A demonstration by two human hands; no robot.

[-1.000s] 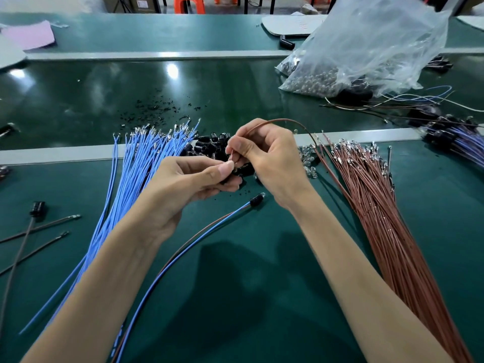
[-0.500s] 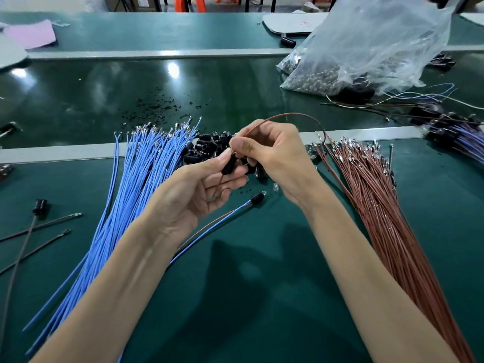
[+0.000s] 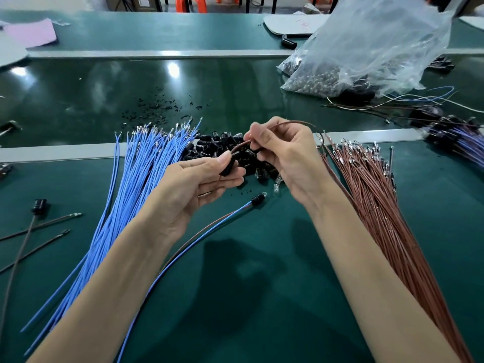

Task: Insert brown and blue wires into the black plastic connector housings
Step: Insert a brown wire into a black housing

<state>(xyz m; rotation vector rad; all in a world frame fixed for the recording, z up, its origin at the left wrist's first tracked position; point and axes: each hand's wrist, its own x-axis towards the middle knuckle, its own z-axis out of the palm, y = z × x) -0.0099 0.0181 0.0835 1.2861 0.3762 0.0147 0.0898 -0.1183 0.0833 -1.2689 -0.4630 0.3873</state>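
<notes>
Fingers (image 3: 222,160) of your left hand (image 3: 193,184) pinch one black housing (image 3: 231,166); your right hand (image 3: 285,155) pinches a brown wire (image 3: 288,123) at its mouth. Seating cannot be confirmed, and no second wire shows in it. One finished pair (image 3: 258,198) lies on the bench (image 3: 262,297). Large bundles of blue wires (image 3: 146,163), brown wires (image 3: 366,200) and a housing pile (image 3: 209,146) remain: judge the task early.

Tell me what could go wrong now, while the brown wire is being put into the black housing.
1. The left grip pinches the housing only at its fingertips; a hard push could make it slip into the pile of housings behind.
2. The wire loops over the right grip toward the brown bundle; it may snag there and drag others.
3. The grips partly hide the entry, so a half-seated wire could pass unnoticed.
</notes>
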